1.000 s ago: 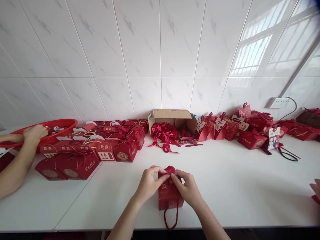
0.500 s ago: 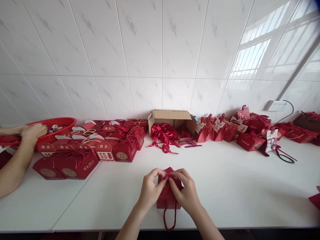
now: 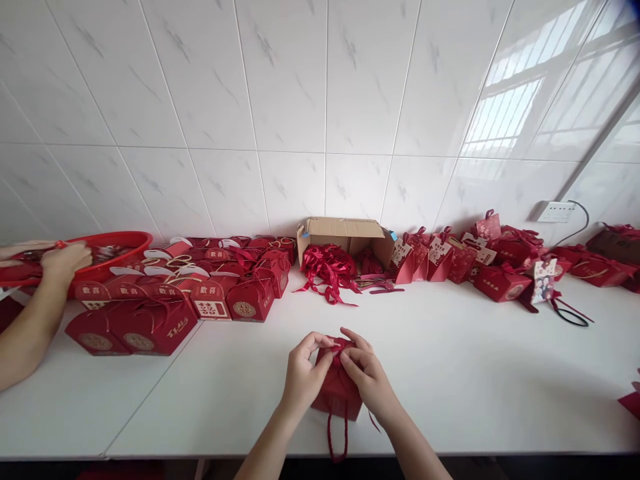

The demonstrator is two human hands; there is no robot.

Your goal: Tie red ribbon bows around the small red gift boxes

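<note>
A small red gift box (image 3: 334,393) stands on the white table in front of me, its dark red cord handle (image 3: 338,453) hanging toward the table's front edge. At the top of the box, a red ribbon (image 3: 338,348) is pinched between the thumb and fingers of my left hand (image 3: 311,370). My right hand (image 3: 366,373) also closes thumb and forefinger on the ribbon, with its other fingers raised. A thin ribbon end shows below my right wrist. The knot itself is partly hidden by my fingertips.
Rows of finished-looking red boxes (image 3: 235,293) stand at left. A cardboard box (image 3: 345,228) holds loose red ribbons (image 3: 327,267). More red boxes (image 3: 500,283) line the wall at right. At far left, another person's hands (image 3: 67,257) work over a red basin (image 3: 120,243).
My right hand's fingers have shifted and lifted at the ribbon, and the box has turned slightly. The other person's hands have moved a little over the basin.
</note>
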